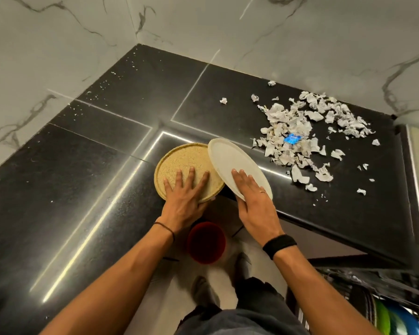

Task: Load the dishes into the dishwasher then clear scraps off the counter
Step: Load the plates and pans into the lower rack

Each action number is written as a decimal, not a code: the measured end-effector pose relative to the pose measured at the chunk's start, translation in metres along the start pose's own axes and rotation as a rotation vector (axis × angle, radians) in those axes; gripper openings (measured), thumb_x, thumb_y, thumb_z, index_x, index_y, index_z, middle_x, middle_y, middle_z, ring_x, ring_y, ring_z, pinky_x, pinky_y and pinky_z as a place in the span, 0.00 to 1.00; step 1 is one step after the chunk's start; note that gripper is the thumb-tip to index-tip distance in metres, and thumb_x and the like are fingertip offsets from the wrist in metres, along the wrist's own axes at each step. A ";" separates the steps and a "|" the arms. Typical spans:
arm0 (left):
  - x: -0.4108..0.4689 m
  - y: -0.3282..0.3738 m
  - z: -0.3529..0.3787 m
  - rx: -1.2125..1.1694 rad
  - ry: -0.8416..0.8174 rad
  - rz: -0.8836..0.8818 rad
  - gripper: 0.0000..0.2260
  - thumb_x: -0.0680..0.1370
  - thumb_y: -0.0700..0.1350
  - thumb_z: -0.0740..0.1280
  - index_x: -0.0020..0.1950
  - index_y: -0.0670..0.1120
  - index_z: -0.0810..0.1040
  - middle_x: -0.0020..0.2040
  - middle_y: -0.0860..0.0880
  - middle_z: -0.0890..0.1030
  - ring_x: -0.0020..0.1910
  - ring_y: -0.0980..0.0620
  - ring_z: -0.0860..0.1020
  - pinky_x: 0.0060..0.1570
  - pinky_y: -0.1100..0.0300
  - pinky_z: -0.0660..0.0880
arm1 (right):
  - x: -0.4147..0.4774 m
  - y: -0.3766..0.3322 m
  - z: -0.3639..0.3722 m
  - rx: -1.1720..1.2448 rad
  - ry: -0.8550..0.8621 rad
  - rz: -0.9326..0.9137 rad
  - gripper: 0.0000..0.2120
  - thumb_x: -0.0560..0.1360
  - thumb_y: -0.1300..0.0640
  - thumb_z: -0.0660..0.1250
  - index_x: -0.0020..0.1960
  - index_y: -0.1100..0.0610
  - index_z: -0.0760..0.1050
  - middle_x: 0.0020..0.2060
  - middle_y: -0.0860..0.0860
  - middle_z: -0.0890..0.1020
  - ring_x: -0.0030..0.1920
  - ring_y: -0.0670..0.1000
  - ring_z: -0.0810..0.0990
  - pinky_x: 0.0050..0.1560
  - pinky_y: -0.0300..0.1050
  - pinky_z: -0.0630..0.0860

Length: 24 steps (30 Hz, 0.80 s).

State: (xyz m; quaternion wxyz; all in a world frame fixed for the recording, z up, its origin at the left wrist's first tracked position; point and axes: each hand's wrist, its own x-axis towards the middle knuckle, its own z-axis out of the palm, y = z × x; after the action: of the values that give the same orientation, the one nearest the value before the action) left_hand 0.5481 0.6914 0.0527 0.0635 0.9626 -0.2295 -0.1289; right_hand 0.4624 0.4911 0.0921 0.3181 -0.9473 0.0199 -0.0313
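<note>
Risk first: tan plate (pixel 179 155) at the near edge of the counter (pixel 107 165), pinned only by the left hand (pixel 183 200), fingers spread flat on top; white plate (pixel 230 158) tilted over its right rim under the right hand (pixel 254 201), fingers straight and pressed together, thumb hidden. Likely to slip or clatter if lifted without a firmer grip, falling toward the red bin (pixel 206 243) below. Paper scraps (pixel 300 122) heaped far right, easily scattered by a swinging rim. No readable writing; one blue scrap (pixel 292 139), print too blurred.
</note>
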 end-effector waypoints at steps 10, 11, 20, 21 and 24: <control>-0.027 0.122 -0.048 -0.360 0.129 0.418 0.26 0.84 0.61 0.52 0.80 0.64 0.47 0.82 0.51 0.53 0.80 0.48 0.52 0.79 0.47 0.50 | -0.093 0.036 -0.062 0.113 0.413 0.222 0.27 0.82 0.60 0.63 0.79 0.49 0.60 0.76 0.46 0.66 0.76 0.50 0.64 0.75 0.56 0.65; -0.033 0.140 -0.050 -0.366 0.121 0.484 0.26 0.84 0.58 0.54 0.80 0.63 0.48 0.82 0.52 0.54 0.80 0.52 0.52 0.77 0.53 0.48 | -0.109 0.046 -0.069 0.115 0.460 0.256 0.27 0.82 0.60 0.63 0.79 0.50 0.61 0.76 0.45 0.66 0.76 0.49 0.64 0.75 0.56 0.65; -0.116 0.308 -0.003 -0.352 -0.190 0.894 0.25 0.82 0.63 0.53 0.74 0.75 0.45 0.77 0.58 0.65 0.68 0.50 0.75 0.62 0.49 0.77 | -0.309 0.109 -0.108 0.160 0.736 0.665 0.27 0.81 0.60 0.59 0.79 0.52 0.60 0.74 0.51 0.70 0.73 0.54 0.70 0.72 0.58 0.67; -0.132 0.326 0.010 -0.340 -0.220 0.915 0.24 0.82 0.63 0.54 0.76 0.73 0.47 0.76 0.57 0.69 0.65 0.49 0.77 0.60 0.50 0.78 | -0.336 0.114 -0.107 0.154 0.758 0.716 0.27 0.81 0.62 0.60 0.79 0.53 0.60 0.73 0.53 0.71 0.72 0.55 0.71 0.71 0.59 0.68; -0.164 0.367 0.041 -0.183 -0.331 1.004 0.23 0.83 0.61 0.54 0.77 0.70 0.50 0.76 0.57 0.68 0.66 0.49 0.76 0.60 0.52 0.76 | -0.399 0.126 -0.102 0.143 0.772 0.834 0.29 0.81 0.63 0.61 0.79 0.52 0.59 0.72 0.56 0.72 0.68 0.58 0.74 0.68 0.61 0.72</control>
State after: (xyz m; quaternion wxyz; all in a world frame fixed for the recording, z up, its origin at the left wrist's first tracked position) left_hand 0.2390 0.4392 0.1156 0.1640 0.6918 -0.6564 -0.2523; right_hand 0.0544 0.3523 0.0788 0.3365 -0.7551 0.5048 -0.2483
